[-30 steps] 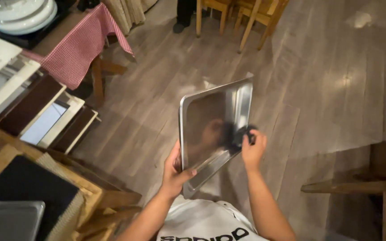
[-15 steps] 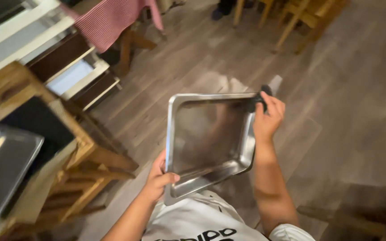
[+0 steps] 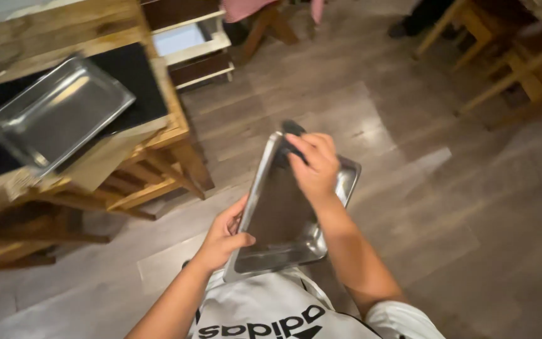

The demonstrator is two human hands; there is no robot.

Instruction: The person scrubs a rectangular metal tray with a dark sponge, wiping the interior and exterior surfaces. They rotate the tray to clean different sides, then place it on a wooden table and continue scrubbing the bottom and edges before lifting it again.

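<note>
While I look down through the head camera, my left hand grips the near left edge of a steel tray held before my chest. Since half a second ago the tray has tilted, and my right hand now presses a dark cloth inside its far corner. A second steel tray lies on a black mat on the wooden table, left. No packages or signs show.

Steel tray now tipped flatter, open side up toward camera; earlier it stood more upright. Right hand w/ dark cloth has moved from far top corner to inside tray, upper part. Left hand shifted up the left rim. View swung: worktop w/ second tray now upper left.
</note>
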